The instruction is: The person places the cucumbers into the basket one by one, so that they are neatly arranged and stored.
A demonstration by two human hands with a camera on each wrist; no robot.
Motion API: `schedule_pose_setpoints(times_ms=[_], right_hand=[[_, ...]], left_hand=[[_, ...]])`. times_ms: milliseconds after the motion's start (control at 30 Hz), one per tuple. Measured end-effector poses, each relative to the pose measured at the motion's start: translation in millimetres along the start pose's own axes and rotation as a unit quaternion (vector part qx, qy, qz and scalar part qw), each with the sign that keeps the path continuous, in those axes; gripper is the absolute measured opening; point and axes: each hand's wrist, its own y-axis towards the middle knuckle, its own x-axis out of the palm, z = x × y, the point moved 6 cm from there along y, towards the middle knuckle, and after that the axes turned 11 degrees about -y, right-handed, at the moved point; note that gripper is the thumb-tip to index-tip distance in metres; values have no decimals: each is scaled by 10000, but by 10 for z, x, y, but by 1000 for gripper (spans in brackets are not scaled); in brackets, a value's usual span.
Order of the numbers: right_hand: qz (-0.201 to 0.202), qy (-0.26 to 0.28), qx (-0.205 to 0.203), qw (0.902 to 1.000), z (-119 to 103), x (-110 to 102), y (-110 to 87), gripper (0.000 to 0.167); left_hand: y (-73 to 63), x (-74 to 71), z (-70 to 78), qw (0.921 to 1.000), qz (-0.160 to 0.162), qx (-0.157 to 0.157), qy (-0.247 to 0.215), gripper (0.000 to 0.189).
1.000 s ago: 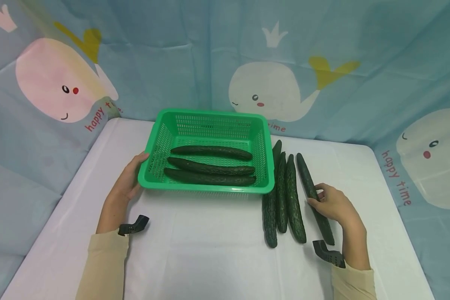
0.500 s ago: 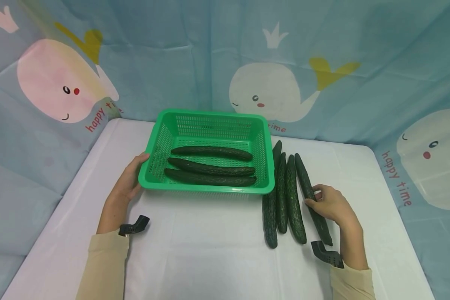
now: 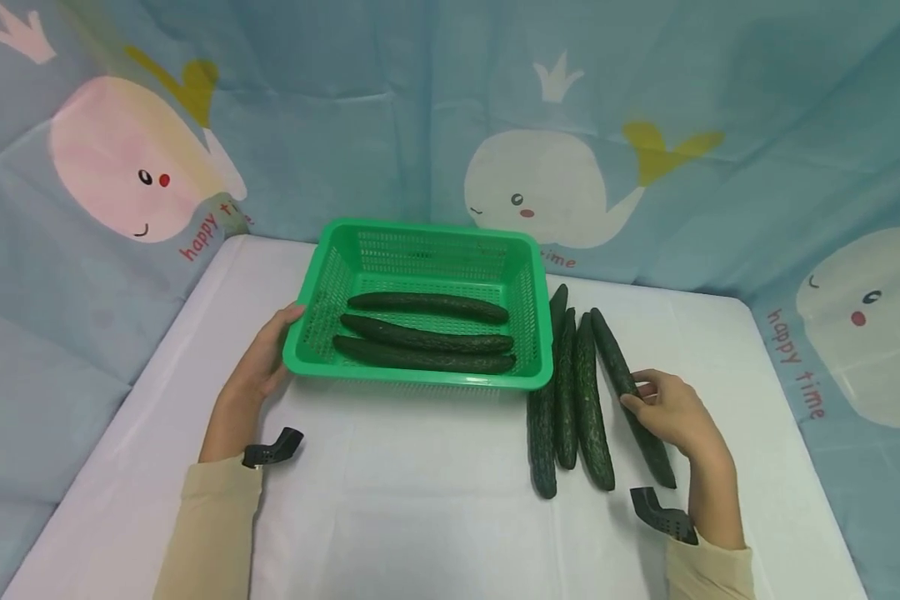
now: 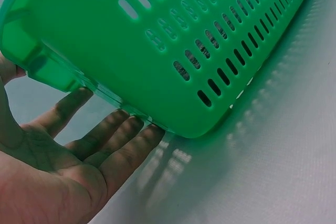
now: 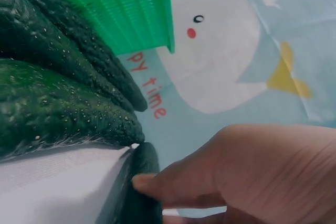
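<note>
In the head view a green plastic basket (image 3: 420,380) stands at the back of the table with three cucumbers (image 3: 427,306) lying crosswise inside. My left hand (image 3: 261,354) is at its left end; in the left wrist view the fairly straight fingers (image 4: 131,153) touch the end wall. To the right of the basket, three cucumbers (image 3: 591,408) lie side by side, the leftmost partly hidden by the rim. Another cucumber (image 3: 612,354) slants beside them, and my right hand (image 3: 667,408) pinches it near its middle between thumb and fingers.
A white cloth (image 3: 420,500) covers the table. Behind and at both sides hangs a blue curtain (image 3: 390,150) printed with whales. Each wrist wears a black device, such as the right one (image 3: 663,517).
The pinched cucumber's top end has come slightly closer to the row of cucumbers, while its lower end swings a little right. My left hand and the basket hold still; the view shifts slightly.
</note>
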Motion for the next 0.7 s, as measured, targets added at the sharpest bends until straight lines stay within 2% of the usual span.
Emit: schedule_pose_setpoints(times_ms=[100,300,467,700], right_hand=[[33,216,-36,9998,5,4,-25,59],[366,504,-192,9979,-62,-30,-49,59],[626,547,-336,9960,-133,-69,-65,58],[834,512,-409,9944,-182,-87,-74,56]], left_hand=[[7,8,1,10000,-56,32,26,73],[-1,-14,6,9999,-52,85,-8,75],[1,-10,0,9998,-162,71,-93,75],[4,0,8,10000,-20,50,5,75]])
